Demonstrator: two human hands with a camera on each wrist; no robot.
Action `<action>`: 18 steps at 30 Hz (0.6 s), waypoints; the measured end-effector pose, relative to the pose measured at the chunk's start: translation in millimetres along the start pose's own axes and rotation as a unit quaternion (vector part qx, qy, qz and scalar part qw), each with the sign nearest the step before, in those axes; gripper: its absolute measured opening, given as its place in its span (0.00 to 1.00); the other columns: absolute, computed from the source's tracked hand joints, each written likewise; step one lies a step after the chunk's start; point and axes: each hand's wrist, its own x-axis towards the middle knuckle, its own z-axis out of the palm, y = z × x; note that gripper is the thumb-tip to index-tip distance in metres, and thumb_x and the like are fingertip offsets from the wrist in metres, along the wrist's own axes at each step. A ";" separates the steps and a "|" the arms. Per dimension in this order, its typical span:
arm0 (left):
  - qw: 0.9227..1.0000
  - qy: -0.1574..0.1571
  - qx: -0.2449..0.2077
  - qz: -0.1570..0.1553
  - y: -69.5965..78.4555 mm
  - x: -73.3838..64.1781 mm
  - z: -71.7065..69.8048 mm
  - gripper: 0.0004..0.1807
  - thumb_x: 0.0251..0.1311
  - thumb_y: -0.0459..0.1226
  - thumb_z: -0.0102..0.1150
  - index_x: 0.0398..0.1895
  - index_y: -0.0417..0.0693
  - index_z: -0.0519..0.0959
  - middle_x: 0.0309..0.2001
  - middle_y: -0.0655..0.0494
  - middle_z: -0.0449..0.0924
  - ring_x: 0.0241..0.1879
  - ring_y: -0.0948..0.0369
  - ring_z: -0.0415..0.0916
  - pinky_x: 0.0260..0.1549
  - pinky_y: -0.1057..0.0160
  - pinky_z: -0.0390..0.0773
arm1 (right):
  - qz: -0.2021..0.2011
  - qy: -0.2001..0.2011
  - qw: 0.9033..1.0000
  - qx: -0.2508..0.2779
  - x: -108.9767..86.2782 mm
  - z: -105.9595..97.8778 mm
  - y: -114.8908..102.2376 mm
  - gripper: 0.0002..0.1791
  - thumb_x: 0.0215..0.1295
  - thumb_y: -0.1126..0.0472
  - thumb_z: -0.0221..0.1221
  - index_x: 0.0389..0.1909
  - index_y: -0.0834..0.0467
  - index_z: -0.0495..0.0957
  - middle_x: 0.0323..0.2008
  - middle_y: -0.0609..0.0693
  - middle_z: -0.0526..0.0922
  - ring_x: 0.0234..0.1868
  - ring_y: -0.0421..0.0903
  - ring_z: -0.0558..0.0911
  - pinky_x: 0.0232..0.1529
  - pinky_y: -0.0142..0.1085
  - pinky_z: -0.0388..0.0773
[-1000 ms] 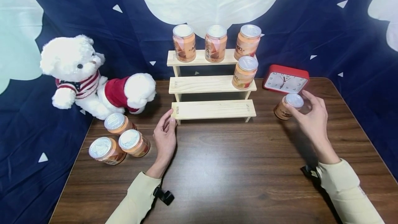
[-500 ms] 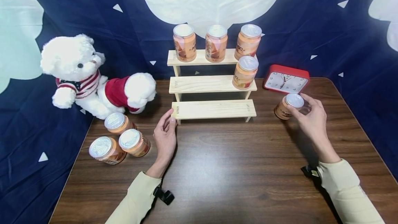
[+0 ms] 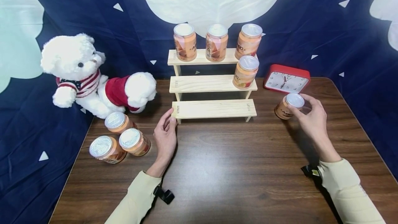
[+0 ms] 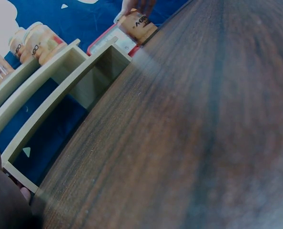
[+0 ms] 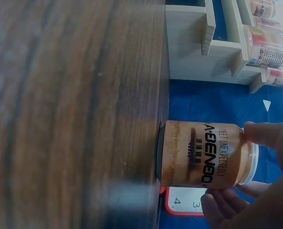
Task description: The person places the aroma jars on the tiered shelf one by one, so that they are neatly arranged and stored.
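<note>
In the head view, my right hand (image 3: 312,117) holds a jar (image 3: 283,109) by its upper part, thumb on one side and fingers on the other. The jar has a silver lid and brown-orange label and stands upright on the table in front of the red clock. The right wrist view shows the same jar (image 5: 198,153) sideways, its base at the tabletop. My left hand (image 3: 165,136) touches the left end of the lowest step of a three-step wooden display stand (image 3: 214,109), fingers fairly straight. A fingertip (image 4: 25,193) shows beside the stand's leg in the left wrist view.
Three jars stand in a row on the top step, among them a middle jar (image 3: 216,44); another jar (image 3: 245,73) is at the middle step's right end. Three jars, including one (image 3: 134,142), stand left beside a white teddy bear (image 3: 73,58). A red clock (image 3: 286,78) is at back right.
My right fingers settle slightly closer around the jar's lid; the jar stays in place. My left hand remains at the stand.
</note>
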 end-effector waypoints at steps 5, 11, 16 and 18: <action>1.000 -0.003 0.005 -0.005 2.0 0.2 0.4 0.18 0.80 0.29 0.62 0.68 0.45 0.87 0.54 0.43 0.90 0.50 0.68 0.84 0.53 0.76 0.82 | -0.003 0.000 1.000 0.000 -0.1 0.1 -1.2 0.32 0.73 0.61 0.74 0.72 0.70 0.77 0.61 0.65 0.76 0.48 0.27 0.71 0.48 0.16 0.72; 1.000 -0.006 0.008 -0.014 4.5 -0.6 1.2 0.19 0.81 0.29 0.60 0.69 0.44 0.86 0.56 0.39 0.89 0.50 0.71 0.83 0.54 0.77 0.81 | -0.007 0.004 1.000 0.009 -0.7 1.3 -1.8 0.31 0.72 0.63 0.74 0.71 0.71 0.78 0.59 0.62 0.75 0.47 0.25 0.72 0.49 0.15 0.74; 1.000 -0.006 0.006 -0.008 4.9 -1.8 1.2 0.19 0.81 0.29 0.61 0.69 0.42 0.85 0.57 0.38 0.89 0.50 0.72 0.83 0.53 0.77 0.80 | -0.018 0.019 0.999 0.030 -2.6 0.9 -7.8 0.31 0.69 0.67 0.75 0.70 0.71 0.79 0.54 0.51 0.74 0.48 0.27 0.74 0.49 0.14 0.76; 1.000 -0.007 0.008 -0.008 4.8 -1.7 0.8 0.19 0.81 0.28 0.61 0.69 0.43 0.85 0.56 0.38 0.89 0.50 0.72 0.83 0.54 0.77 0.81 | -0.031 0.030 0.998 0.040 -3.6 0.0 -11.7 0.30 0.67 0.69 0.76 0.68 0.71 0.80 0.52 0.46 0.74 0.49 0.28 0.75 0.49 0.14 0.76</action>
